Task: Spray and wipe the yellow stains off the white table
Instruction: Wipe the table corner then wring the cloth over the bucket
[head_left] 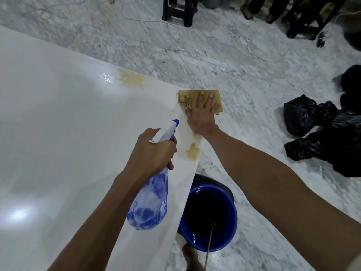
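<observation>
The white table (68, 124) fills the left of the view, its corner pointing right. My right hand (201, 114) lies flat with straight spread fingers on a tan cloth (216, 95) at that corner, pressing it down. My left hand (154, 151) grips the neck of a blue and white spray bottle (150, 204), whose nozzle points toward the corner. One yellow stain (132, 79) sits near the table's far edge, beside a wet patch. Another yellow stain (194, 151) lies by the near edge, just below my right wrist.
A blue bucket (233, 218) of dark water stands on the marble floor beside the table's edge, with a thin stick in it. Black plastic bags (316, 130) lie to the right. Dark stools (179, 8) and people's feet are at the far side, with cables across the floor.
</observation>
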`<state>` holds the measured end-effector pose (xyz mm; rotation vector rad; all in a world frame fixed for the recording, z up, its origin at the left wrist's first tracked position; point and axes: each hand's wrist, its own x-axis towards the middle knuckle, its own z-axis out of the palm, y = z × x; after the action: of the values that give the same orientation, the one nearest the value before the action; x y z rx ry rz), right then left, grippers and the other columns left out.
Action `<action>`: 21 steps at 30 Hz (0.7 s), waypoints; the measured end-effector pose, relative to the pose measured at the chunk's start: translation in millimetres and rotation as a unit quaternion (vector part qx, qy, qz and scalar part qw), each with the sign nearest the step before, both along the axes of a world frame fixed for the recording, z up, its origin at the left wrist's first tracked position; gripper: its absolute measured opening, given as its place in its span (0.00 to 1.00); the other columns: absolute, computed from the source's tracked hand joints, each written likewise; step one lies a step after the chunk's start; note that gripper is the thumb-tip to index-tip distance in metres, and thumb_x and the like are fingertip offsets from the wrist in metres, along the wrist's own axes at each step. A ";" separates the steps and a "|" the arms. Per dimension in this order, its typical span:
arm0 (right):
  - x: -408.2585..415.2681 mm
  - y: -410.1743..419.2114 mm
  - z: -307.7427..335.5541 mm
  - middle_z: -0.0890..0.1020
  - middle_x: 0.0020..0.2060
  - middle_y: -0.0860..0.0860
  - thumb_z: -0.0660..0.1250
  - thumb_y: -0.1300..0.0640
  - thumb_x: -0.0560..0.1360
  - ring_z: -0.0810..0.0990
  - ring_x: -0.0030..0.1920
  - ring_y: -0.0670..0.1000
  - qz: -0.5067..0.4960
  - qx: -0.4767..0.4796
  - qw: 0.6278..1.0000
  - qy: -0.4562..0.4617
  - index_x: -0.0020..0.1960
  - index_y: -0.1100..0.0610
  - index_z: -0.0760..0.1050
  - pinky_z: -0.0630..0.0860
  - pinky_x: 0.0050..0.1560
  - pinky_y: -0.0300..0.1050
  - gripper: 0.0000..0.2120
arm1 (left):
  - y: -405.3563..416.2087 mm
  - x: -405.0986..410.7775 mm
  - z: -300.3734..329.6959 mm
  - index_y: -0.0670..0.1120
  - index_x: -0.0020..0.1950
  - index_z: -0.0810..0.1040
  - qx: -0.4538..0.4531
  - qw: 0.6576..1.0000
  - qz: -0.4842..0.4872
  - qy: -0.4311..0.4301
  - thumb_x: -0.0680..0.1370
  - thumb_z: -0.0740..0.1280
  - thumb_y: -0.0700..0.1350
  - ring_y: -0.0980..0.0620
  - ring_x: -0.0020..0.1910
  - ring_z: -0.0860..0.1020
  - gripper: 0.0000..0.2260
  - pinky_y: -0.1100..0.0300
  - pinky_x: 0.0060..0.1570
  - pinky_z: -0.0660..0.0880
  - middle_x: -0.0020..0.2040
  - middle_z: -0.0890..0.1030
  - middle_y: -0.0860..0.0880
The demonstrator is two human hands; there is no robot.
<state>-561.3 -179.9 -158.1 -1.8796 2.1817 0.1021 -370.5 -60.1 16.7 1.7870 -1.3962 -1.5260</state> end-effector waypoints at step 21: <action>115.2 188.8 0.6 0.49 0.80 0.63 0.28 0.35 0.73 0.44 0.77 0.73 -0.060 -0.028 0.998 -0.002 0.81 0.45 0.49 0.43 0.72 0.75 0.39 | 112.8 134.0 12.5 0.32 0.48 0.78 -0.001 0.998 -0.064 -0.002 0.70 0.65 0.44 0.49 0.22 0.79 0.16 0.51 0.38 0.78 0.46 0.83 0.31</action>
<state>-446.1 8.9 -157.6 -1.7706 2.3110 0.0133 -236.6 52.7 29.1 1.7299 -1.5396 -1.5849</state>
